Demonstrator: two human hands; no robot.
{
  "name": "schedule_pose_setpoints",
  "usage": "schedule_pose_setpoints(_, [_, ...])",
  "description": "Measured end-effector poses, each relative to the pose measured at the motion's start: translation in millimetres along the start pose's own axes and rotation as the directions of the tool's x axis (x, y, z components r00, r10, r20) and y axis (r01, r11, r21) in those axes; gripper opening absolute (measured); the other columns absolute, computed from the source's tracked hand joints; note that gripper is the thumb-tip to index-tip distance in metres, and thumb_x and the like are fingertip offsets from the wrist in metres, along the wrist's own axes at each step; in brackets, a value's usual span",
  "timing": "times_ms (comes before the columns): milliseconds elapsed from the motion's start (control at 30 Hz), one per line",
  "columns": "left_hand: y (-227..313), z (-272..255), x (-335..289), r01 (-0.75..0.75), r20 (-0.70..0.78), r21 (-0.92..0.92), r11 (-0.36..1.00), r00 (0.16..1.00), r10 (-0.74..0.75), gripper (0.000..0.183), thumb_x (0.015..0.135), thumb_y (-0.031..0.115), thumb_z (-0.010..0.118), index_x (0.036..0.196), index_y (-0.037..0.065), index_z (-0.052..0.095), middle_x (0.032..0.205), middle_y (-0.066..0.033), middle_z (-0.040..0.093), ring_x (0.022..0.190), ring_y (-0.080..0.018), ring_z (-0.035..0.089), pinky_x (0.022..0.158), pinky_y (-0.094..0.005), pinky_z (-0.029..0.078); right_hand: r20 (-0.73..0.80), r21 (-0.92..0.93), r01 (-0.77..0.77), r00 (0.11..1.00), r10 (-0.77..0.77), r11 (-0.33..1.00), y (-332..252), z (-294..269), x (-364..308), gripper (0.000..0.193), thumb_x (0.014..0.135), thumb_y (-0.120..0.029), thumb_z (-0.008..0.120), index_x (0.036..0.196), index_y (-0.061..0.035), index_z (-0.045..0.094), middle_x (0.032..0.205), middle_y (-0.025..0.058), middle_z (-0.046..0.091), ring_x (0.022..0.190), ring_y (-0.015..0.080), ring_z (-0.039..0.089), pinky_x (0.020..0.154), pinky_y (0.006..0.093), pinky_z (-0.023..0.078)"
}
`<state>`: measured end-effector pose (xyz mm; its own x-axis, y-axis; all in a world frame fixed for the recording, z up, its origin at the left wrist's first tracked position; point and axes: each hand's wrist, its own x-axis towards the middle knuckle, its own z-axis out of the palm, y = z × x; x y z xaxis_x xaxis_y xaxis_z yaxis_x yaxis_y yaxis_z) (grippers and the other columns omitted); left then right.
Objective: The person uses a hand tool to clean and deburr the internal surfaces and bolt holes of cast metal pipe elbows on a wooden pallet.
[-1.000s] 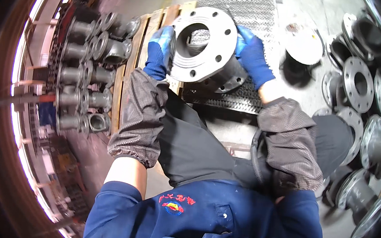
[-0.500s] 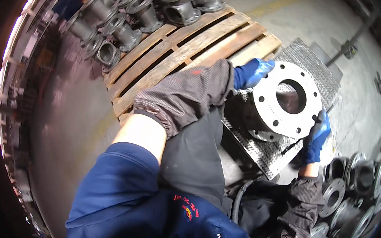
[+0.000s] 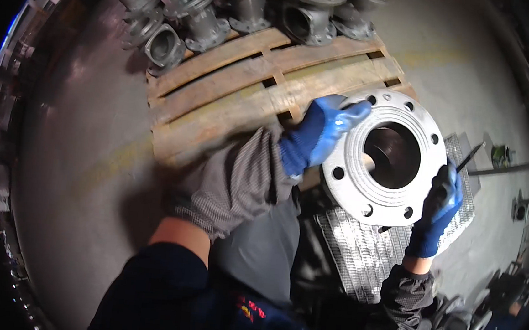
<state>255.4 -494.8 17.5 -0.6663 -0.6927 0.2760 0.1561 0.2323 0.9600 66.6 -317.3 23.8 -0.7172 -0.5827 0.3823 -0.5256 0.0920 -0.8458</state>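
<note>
Blue-gloved, the left hand [image 3: 317,135] and right hand [image 3: 438,205] clasp opposite rims of a grey flanged fitting [image 3: 386,157], fingers curled over its edge, holding it up between them above a mesh plate [image 3: 363,255]. It looks lifted but not set down anywhere. Beyond the left hand lies a wooden pallet [image 3: 245,94], its near boards bare, more fittings [image 3: 241,2] along its far side.

Concrete floor [image 3: 88,168] carries wooden pallet [image 3: 252,95]; grey flanged castings [image 3: 240,6] stand on pallet's far end.
</note>
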Motion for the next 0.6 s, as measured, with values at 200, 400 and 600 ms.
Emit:
schedule_pose_setpoints(200, [-22, -86, -3, -0.048, -0.552, -0.253, 0.966, 0.828, -0.103, 0.019, 0.084, 0.008, 0.065, 0.097, -0.004, 0.061, 0.084, -0.0039, 0.063, 0.074, -0.0091, 0.056, 0.067, -0.0238, 0.047, 0.304, 0.431, -0.12, 0.952, -0.019, 0.895, -11, 156, 52, 0.029, 0.092, -0.008, 0.044, 0.114, 0.0051, 0.057, 0.079, -0.0015, 0.052, 0.067, 0.0059, 0.045, 0.062, 0.019, 0.04])
schedule_pose_setpoints(400, [-113, -144, -42, -0.127, -0.85, -0.1, 0.987, 0.527, -0.018, 0.023, 0.091, 0.017, 0.058, 0.103, -0.002, 0.059, 0.089, -0.0033, 0.061, 0.077, -0.0106, 0.054, 0.068, -0.0241, 0.045, 0.385, 0.439, 0.03, 0.897, -0.218, 0.898, -7, 293, 58, 0.024, 0.086, -0.014, 0.054, 0.106, -0.0051, 0.065, 0.083, 0.0111, 0.067, 0.075, 0.0173, 0.063, 0.071, 0.0284, 0.049])
schedule_pose_setpoints(600, [-128, -153, -67, -0.192, -0.89, -0.177, 0.965, 0.45, -0.074, 0.051, 0.092, 0.019, 0.043, 0.138, -0.001, 0.035, 0.135, -0.006, 0.043, 0.122, -0.017, 0.04, 0.107, -0.0327, 0.026, 0.471, 0.243, 0.37, 0.763, -0.443, 0.897, -59, 371, 81, 0.025, 0.084, -0.023, 0.052, 0.104, -0.0181, 0.065, 0.094, 0.0133, 0.065, 0.086, 0.0317, 0.062, 0.074, 0.0381, 0.05])
